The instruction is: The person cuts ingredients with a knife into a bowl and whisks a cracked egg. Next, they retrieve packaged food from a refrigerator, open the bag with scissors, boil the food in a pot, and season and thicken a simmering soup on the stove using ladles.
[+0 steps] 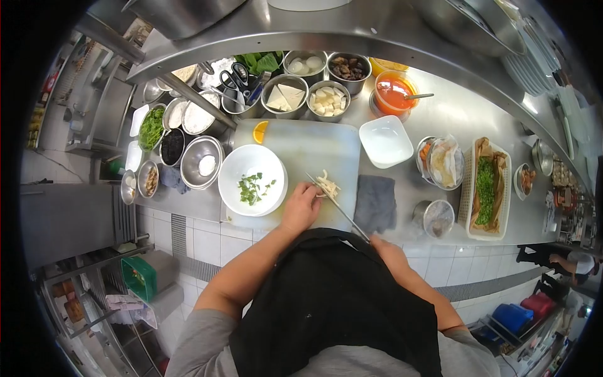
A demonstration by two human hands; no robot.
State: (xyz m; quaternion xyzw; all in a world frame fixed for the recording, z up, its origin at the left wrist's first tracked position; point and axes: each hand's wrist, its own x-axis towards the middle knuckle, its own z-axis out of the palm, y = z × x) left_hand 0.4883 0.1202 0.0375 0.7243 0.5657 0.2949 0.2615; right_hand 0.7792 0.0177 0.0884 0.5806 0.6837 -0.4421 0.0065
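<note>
A pile of pale sliced strips point(329, 183), of a kind I cannot make out, lies on the cutting board point(314, 141). My left hand point(302, 205) has its fingers bent and pressed together on the near edge of these strips. My right hand point(387, 252) is closed round the handle of a long kitchen knife point(347, 215). The blade slants up and left across the strips, close to my left fingertips. Left of that hand stands a white bowl point(276, 164) with chopped green leaves point(252, 188) in it. An orange wedge point(260, 132) rests at the board's far left.
Metal pots of tofu point(286, 96), pale cubes point(328, 100) and dark pieces point(349, 67) line the back. Right of the board are a folded grey cloth point(376, 202), a white square bowl point(386, 142) and a basket of chopped greens point(485, 188). A steel shelf point(352, 41) overhangs the counter.
</note>
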